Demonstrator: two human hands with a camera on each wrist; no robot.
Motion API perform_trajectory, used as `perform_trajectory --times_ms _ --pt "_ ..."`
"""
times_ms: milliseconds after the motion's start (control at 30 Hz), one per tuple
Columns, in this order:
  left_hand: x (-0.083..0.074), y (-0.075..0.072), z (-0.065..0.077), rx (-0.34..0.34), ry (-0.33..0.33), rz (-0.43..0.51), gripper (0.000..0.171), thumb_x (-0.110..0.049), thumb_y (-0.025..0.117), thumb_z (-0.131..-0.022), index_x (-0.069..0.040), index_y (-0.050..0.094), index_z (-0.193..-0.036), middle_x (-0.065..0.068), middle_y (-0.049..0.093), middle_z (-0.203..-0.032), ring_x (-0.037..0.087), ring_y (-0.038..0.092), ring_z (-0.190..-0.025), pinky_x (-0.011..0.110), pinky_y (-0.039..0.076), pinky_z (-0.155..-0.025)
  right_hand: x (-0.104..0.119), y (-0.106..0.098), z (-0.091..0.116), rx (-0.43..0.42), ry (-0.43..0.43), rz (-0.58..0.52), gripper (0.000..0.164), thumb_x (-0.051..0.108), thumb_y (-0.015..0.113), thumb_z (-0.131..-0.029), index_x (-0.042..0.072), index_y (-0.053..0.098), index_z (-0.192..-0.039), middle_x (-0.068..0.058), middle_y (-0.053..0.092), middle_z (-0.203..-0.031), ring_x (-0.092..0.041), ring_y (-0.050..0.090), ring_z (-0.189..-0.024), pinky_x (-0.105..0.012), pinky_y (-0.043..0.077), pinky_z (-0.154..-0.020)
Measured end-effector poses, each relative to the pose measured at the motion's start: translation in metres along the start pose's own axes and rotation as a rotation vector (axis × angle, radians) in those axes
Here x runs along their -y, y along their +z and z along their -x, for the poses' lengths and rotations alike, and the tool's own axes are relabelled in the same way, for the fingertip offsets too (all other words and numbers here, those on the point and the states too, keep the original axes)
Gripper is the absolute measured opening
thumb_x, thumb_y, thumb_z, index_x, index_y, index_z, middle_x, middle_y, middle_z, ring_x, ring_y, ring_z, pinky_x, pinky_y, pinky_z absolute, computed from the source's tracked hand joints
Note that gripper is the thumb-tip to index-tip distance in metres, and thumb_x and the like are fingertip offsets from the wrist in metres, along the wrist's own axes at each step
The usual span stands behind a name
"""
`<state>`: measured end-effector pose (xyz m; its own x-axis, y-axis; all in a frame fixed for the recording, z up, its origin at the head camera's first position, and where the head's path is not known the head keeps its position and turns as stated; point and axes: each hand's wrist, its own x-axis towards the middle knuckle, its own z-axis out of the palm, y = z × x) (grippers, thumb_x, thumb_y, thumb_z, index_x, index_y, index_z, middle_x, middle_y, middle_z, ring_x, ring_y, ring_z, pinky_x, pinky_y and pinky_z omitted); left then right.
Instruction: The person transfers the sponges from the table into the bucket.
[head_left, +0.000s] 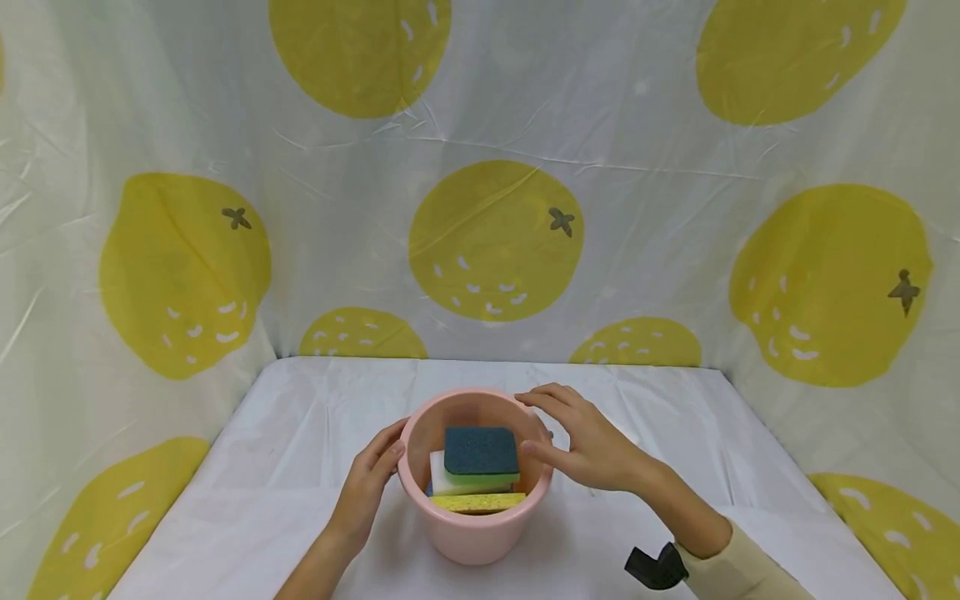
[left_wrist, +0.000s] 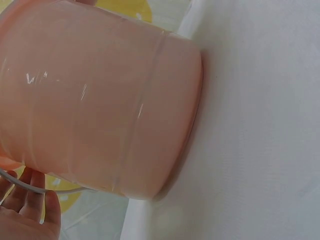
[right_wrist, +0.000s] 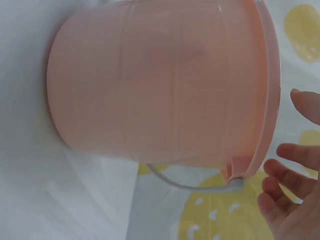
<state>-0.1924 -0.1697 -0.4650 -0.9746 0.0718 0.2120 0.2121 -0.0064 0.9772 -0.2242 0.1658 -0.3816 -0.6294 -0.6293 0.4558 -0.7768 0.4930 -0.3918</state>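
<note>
A pink bucket (head_left: 480, 533) stands upright on the white cloth. Inside it lie a sponge with a dark scouring side (head_left: 481, 451) on top, a white sponge (head_left: 442, 477) under it and a yellow sponge (head_left: 478, 502) near the front wall. My left hand (head_left: 369, 477) holds the bucket's left side, thumb at the rim; in the left wrist view its fingers lie behind the grey handle (left_wrist: 70, 190). Over the right rim, my right hand (head_left: 588, 437) has its fingers spread and holds nothing. The right wrist view shows those fingers (right_wrist: 292, 180) apart from the rim.
White cloth covers the table (head_left: 315, 433). Lemon-printed curtains (head_left: 637, 250) enclose it at the back and both sides. A black strap (head_left: 656, 568) hangs by the right sleeve (head_left: 738, 567).
</note>
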Motion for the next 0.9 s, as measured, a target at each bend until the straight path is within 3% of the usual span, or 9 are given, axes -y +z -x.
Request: perform_trajectory --times_ms 333,633,900 --pt "0.0 0.0 -0.001 0.008 0.019 0.005 0.043 -0.025 0.05 -0.109 -0.007 0.055 -0.148 0.008 0.057 -0.146 0.021 0.055 -0.13 0.031 0.046 -0.099 -0.012 -0.008 0.008 -0.021 0.062 -0.004 0.049 0.035 0.072 -0.099 0.013 0.061 -0.142 -0.001 0.056 -0.14 -0.025 0.054 -0.128 -0.058 0.047 -0.099" --pt "0.0 0.0 -0.001 0.006 0.014 0.007 0.042 -0.025 0.05 -0.109 -0.008 0.056 -0.148 0.007 0.057 -0.147 0.021 0.054 -0.13 0.031 0.046 -0.1 -0.034 -0.009 0.02 -0.085 0.075 -0.012 0.046 0.025 0.075 -0.097 0.009 0.063 -0.139 0.0 0.06 -0.136 -0.025 0.058 -0.125 -0.056 0.05 -0.096" --pt "0.0 0.0 0.0 0.008 0.008 0.005 0.042 -0.026 0.05 -0.11 -0.009 0.057 -0.147 0.007 0.057 -0.146 0.023 0.054 -0.13 0.031 0.047 -0.099 -0.055 -0.01 0.034 -0.144 0.104 -0.006 0.04 0.018 0.077 -0.095 0.009 0.067 -0.133 0.004 0.064 -0.13 -0.02 0.062 -0.116 -0.048 0.053 -0.094"
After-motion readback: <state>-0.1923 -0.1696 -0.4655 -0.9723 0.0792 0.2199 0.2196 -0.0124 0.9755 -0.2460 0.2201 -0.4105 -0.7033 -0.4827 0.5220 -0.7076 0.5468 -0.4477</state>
